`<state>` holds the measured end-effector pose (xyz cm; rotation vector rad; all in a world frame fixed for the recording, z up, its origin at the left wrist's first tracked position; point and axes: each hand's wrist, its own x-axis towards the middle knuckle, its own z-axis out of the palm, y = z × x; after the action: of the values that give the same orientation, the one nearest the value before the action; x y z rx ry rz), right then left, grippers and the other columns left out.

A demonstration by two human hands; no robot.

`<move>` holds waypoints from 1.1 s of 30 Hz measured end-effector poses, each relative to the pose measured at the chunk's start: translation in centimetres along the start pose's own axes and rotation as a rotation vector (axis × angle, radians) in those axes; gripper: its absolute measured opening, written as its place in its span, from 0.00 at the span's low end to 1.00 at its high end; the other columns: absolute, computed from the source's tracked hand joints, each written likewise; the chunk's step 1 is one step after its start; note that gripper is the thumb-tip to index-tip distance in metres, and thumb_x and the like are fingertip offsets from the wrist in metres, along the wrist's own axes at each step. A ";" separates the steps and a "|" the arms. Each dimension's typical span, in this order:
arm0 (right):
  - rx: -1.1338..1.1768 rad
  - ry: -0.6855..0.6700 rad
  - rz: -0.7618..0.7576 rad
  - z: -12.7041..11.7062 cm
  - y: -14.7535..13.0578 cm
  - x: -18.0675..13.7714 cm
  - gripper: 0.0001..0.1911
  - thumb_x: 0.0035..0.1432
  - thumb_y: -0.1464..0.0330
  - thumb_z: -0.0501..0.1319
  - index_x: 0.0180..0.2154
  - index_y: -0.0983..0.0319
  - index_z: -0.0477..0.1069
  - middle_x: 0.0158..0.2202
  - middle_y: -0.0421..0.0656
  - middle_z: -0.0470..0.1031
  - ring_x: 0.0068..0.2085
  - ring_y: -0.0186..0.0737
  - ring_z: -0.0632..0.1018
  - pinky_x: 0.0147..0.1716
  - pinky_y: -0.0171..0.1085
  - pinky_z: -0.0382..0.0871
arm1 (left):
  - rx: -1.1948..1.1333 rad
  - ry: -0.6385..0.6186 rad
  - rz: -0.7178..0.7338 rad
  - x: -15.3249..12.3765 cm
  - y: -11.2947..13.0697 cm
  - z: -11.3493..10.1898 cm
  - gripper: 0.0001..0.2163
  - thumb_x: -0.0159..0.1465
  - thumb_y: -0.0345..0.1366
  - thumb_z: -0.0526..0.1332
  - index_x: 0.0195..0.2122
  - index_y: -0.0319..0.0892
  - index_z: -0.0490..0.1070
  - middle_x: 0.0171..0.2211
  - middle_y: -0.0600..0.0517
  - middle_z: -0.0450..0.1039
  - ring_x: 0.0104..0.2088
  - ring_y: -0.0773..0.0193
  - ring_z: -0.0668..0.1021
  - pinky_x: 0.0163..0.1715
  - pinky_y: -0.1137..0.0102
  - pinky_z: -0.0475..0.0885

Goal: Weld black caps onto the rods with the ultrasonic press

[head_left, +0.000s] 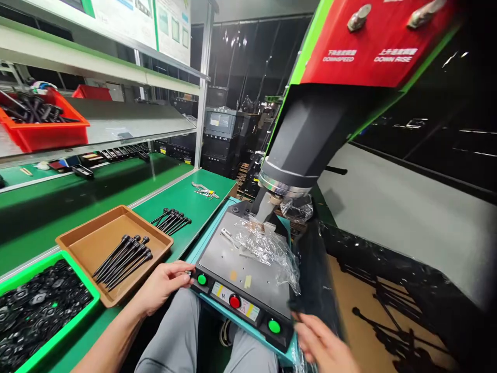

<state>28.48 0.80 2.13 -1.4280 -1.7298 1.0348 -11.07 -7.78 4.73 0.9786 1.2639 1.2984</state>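
My left hand (163, 286) rests at the front left corner of the press machine's base (236, 259), fingers curled, fingertips beside the left green button (201, 279). My right hand (324, 346) hovers at the front right corner near the right green button (274, 326); it is blurred by motion. A red button (234, 301) sits between the two green ones. The black horn of the press (298, 150) stands over the plate, with crumpled clear plastic film (267, 248) beneath it.
A brown tray (97, 238) holds several black rods (124, 259). More rods (173, 220) lie on the green bench. A green bin (34, 311) holds black parts. A red bin (42, 127) sits on the shelf. A cardboard box (388, 321) with rods stands on the right.
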 end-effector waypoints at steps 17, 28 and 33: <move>-0.010 -0.371 -0.425 10.9 -9.3 -0.2 0.14 0.65 0.66 0.53 0.46 0.61 0.76 0.32 0.43 0.70 0.33 0.39 0.73 0.33 0.37 0.65 | 0.119 -0.252 0.115 1.7 0.6 4.6 0.12 0.52 0.39 0.71 0.38 0.43 0.81 0.38 0.48 0.75 0.32 0.65 0.73 0.33 0.70 0.69; 0.549 -0.650 0.116 12.2 -7.4 0.6 0.18 0.57 0.56 0.61 0.39 0.65 0.73 0.27 0.41 0.70 0.19 0.28 0.62 0.16 0.30 0.53 | 0.185 -0.300 0.104 2.6 0.2 4.6 0.11 0.53 0.39 0.70 0.37 0.44 0.82 0.36 0.48 0.77 0.36 0.60 0.77 0.37 0.68 0.73; 0.245 -0.312 -0.254 12.9 -7.8 0.3 0.14 0.64 0.63 0.55 0.32 0.63 0.74 0.27 0.39 0.64 0.25 0.32 0.66 0.25 0.34 0.59 | 0.128 -0.128 0.146 2.4 -1.7 6.0 0.11 0.57 0.41 0.67 0.40 0.46 0.81 0.46 0.47 0.79 0.49 0.54 0.77 0.53 0.60 0.70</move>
<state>13.61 -1.75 2.95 -0.9035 -1.8652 1.3255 -5.32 -4.68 3.53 1.2451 1.2063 1.2561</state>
